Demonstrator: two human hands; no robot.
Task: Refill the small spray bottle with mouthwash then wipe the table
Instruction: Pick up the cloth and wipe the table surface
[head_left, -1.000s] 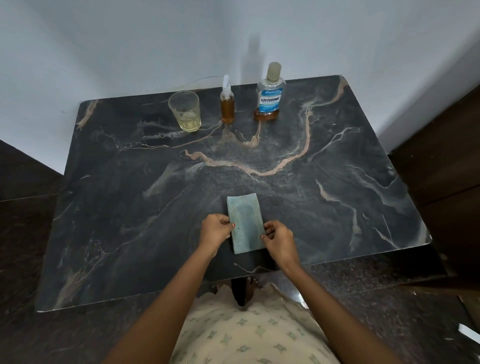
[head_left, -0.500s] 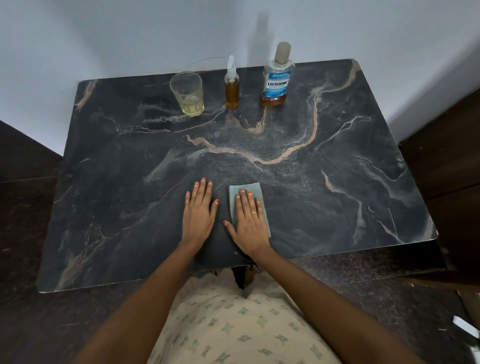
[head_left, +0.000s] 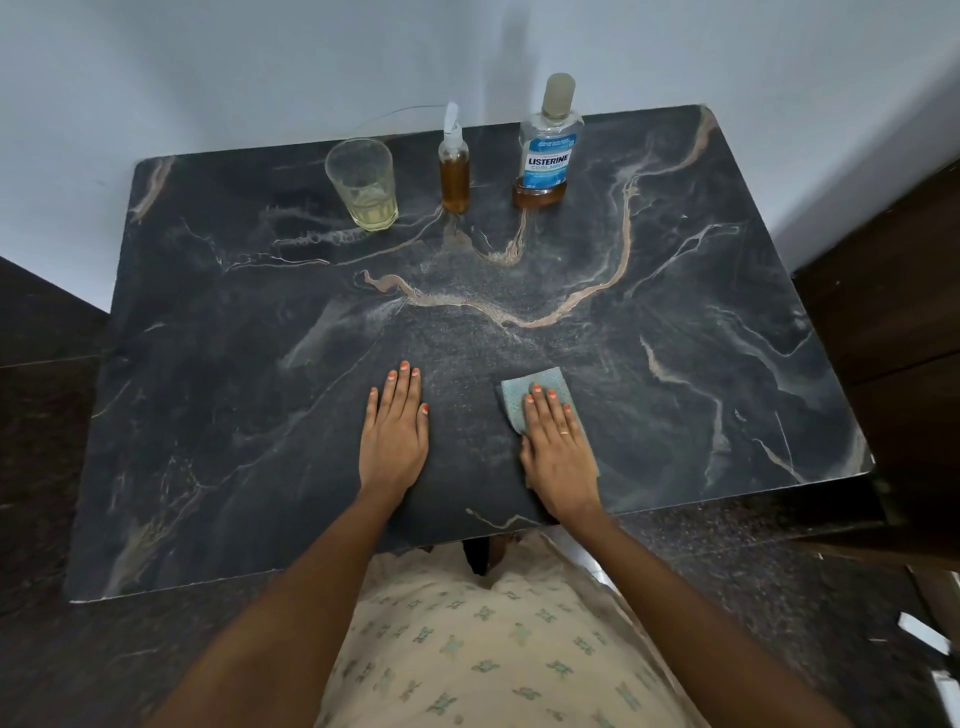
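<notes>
Dark marble table — right hand presses a seemingly folded cloth, fingers straight; left hand flat, outstretched.

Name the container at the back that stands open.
The glass, leftmost of the three: its mouth is bare, while the spray bottle wears its sprayer and the mouthwash bottle its cap.

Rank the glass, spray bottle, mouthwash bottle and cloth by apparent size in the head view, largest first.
1. mouthwash bottle
2. glass
3. spray bottle
The cloth is unranked: it lies nearer the camera and the right hand covers much of it.
</notes>
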